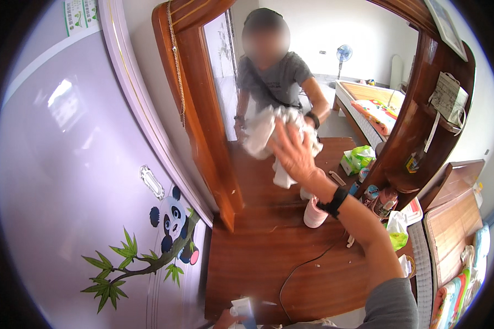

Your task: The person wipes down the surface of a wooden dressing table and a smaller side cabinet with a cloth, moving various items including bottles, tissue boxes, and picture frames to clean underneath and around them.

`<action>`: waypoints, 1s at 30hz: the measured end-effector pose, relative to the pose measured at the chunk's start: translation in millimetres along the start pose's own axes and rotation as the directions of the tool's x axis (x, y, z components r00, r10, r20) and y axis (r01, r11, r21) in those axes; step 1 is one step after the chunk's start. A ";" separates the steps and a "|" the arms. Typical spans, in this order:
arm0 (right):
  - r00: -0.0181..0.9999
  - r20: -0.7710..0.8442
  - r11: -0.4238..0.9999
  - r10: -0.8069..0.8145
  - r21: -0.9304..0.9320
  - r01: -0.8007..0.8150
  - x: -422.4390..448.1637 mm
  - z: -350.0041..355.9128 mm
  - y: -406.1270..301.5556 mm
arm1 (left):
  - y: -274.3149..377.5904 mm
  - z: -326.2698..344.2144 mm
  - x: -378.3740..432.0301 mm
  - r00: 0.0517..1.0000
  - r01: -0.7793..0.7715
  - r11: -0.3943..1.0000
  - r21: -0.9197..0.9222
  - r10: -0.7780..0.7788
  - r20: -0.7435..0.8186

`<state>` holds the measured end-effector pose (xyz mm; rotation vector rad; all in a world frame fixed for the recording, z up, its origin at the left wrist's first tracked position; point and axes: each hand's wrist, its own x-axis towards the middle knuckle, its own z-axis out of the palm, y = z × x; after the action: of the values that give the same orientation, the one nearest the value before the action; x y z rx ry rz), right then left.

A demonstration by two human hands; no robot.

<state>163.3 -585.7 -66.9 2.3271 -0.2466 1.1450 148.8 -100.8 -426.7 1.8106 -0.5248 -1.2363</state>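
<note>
My right hand (292,154), with a black band on its wrist, spreads over a crumpled white cloth (261,137) against the mirror (374,45) of a wooden dressing table. Part of the cloth hangs below my palm, and its reflection merges with it. At the bottom edge of the view, my left hand (225,320) grips a white and blue container (243,306), perhaps a bottle or tube. That hand is partly cut off and lies low by the tabletop's near edge. Below my right forearm stands a pink cup (315,214) on the brown wooden tabletop (247,255).
A black cable (290,275) curves across the tabletop. Jars (370,193) and a green tissue pack (397,236) stand at the right. Side shelves (440,119) hold a small bag. To the left is a lilac door (66,164) with a panda picture; a bed (453,234) is at right.
</note>
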 end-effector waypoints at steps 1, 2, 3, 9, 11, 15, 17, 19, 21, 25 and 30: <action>0.997 0.064 0.999 -0.031 -0.009 0.032 -17.4 10.5 -12.7 | -1.6 0.4 -3.1 1.000 0.007 1.000 -0.001 -0.007 -0.004; 0.989 0.124 0.994 -0.084 -0.065 0.093 -27.4 10.5 -22.4 | 0.1 1.9 -2.6 1.000 0.005 1.000 -0.004 -0.005 -0.002; 0.979 0.147 0.988 -0.141 -0.038 0.148 -37.9 13.7 -29.4 | 1.4 2.2 -2.7 1.000 -0.001 1.000 -0.006 0.001 -0.002; 0.956 0.216 0.847 0.200 0.453 -0.280 -3.5 -38.1 -27.8 | 8.2 -0.1 -11.2 0.999 -0.016 1.000 -0.020 0.015 -0.041; 0.916 0.219 0.748 0.337 0.529 -0.402 24.1 -46.6 -12.4 | 9.9 0.6 -15.0 0.998 -0.022 0.999 -0.026 0.020 -0.056; 0.833 0.309 0.683 0.459 0.476 -0.554 64.3 -72.9 5.9 | 22.8 2.2 -9.6 0.998 -0.038 0.998 -0.044 0.036 -0.056; 0.834 0.294 0.680 0.468 0.483 -0.552 64.1 -71.6 5.6 | 17.2 1.1 -10.6 0.999 -0.006 0.999 -0.036 0.004 -0.050; 0.833 0.283 0.677 0.475 0.487 -0.551 63.3 -67.5 5.3 | 16.4 -0.6 -8.7 0.999 0.015 0.999 -0.036 -0.017 -0.049; 0.860 0.244 0.730 0.449 0.455 -0.510 57.6 -63.5 5.3 | 13.0 2.2 -7.7 0.999 0.036 0.999 -0.037 -0.037 -0.037; 0.859 0.254 0.729 0.445 0.453 -0.512 55.8 -64.0 3.2 | 9.8 0.2 -6.4 0.997 0.068 0.997 -0.039 -0.069 -0.033; 0.867 0.167 0.757 0.469 0.431 -0.492 52.3 -50.7 4.3 | 8.4 0.8 -4.3 0.994 0.103 0.994 -0.037 -0.104 -0.025</action>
<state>159.7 -558.8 0.8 2.8107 -0.6976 1.5276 147.3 -102.5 -417.5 1.8411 -0.3955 -1.2809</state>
